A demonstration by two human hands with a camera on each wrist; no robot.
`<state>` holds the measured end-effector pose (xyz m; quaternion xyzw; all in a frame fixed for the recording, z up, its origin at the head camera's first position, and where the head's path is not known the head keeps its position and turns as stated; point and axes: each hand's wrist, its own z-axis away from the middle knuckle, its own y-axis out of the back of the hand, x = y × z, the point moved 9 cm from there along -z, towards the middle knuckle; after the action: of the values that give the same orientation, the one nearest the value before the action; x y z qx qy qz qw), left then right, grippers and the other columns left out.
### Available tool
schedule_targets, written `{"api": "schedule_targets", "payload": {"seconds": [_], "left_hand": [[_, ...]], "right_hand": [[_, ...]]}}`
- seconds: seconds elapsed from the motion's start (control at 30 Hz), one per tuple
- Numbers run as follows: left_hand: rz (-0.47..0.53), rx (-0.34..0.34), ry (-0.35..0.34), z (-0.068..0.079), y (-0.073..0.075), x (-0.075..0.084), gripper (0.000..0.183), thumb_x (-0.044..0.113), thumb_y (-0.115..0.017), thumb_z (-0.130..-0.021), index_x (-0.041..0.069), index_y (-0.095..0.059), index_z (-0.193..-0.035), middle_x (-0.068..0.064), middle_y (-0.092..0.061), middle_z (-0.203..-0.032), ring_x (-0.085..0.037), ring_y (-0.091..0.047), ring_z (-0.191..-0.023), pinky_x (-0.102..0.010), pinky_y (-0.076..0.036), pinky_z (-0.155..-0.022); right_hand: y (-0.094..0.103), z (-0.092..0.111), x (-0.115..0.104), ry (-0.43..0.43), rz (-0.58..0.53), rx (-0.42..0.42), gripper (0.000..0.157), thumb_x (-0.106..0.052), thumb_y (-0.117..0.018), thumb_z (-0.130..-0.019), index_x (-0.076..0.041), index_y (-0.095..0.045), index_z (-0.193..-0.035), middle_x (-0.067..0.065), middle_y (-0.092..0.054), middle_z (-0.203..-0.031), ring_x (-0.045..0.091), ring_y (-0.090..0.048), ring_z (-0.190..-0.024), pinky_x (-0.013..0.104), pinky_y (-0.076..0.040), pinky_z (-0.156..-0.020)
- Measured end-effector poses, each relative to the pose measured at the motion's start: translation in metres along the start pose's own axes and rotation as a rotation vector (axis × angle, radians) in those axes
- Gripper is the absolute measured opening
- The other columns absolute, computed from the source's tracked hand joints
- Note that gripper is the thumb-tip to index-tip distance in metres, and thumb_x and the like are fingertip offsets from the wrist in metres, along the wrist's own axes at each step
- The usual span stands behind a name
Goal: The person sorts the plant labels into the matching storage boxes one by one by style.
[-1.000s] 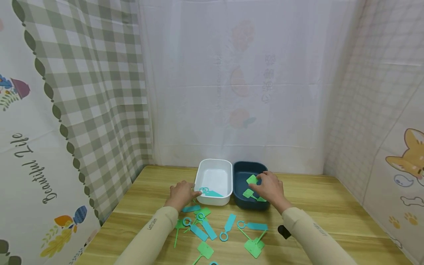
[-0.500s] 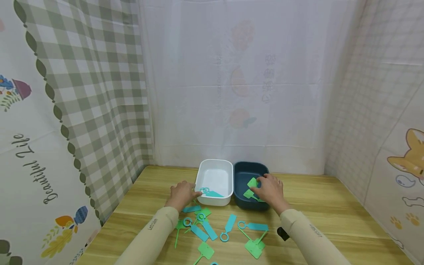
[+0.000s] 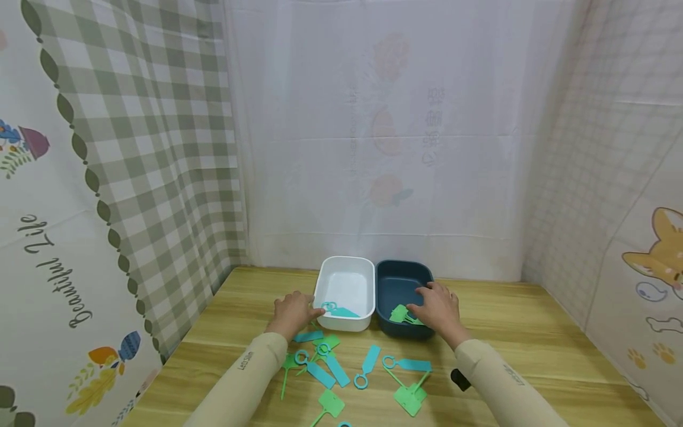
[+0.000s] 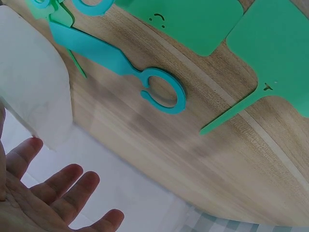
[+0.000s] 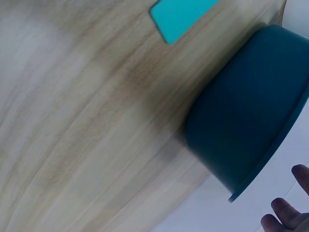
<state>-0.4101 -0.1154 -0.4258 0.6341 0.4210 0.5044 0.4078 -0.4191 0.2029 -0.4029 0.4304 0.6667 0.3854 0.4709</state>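
My right hand [image 3: 436,307] hovers over the right side of the dark blue bin [image 3: 401,268], its fingers loosely bent around nothing. Several green square-headed plant tags [image 3: 399,313] lie at the near end inside that bin. At the left rim of the white bin [image 3: 347,323] is my left hand [image 3: 290,315], fingers spread and relaxed in the left wrist view, holding nothing. Blue ring-ended plant tags [image 3: 344,312] lie in the white bin. On the wood below are more blue tags [image 4: 96,48] and green tags [image 4: 285,53].
The two bins stand side by side on a wooden table [image 3: 512,332], close to a white cloth backdrop [image 3: 320,148]. A small black object [image 3: 460,379] lies beside the right sleeve. A checked curtain [image 3: 160,148] hangs at the left.
The green tag that my right hand was pinching is let go and now lies with the others in the dark bin. The right fingers have parted. My left hand stays in place.
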Motion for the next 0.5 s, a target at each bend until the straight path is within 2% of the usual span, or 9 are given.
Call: {"api": "schedule_targets", "payload": {"seconds": [0.27, 0.5], "left_hand": [[0.000, -0.012, 0.010, 0.000, -0.001, -0.001, 0.056, 0.050, -0.070, -0.088, 0.009, -0.068, -0.127, -0.016, -0.067, -0.118, -0.038, -0.063, -0.105, -0.059, -0.045, -0.086], [-0.004, -0.012, 0.001, -0.001, -0.002, -0.001, 0.056, 0.050, -0.070, -0.088, 0.009, -0.068, -0.126, -0.016, -0.067, -0.118, -0.038, -0.063, -0.105, -0.061, -0.045, -0.086]], "right_hand": [[0.002, 0.006, 0.007, 0.009, 0.023, -0.007, 0.049, -0.033, -0.074, -0.087, -0.002, -0.066, -0.124, 0.031, -0.046, -0.140, 0.051, -0.043, -0.126, 0.070, -0.028, -0.101], [0.010, 0.018, 0.009, 0.058, 0.027, 0.010, 0.047, -0.033, -0.074, -0.087, -0.002, -0.068, -0.122, 0.031, -0.049, -0.137, 0.051, -0.045, -0.124, 0.071, -0.030, -0.100]]}}
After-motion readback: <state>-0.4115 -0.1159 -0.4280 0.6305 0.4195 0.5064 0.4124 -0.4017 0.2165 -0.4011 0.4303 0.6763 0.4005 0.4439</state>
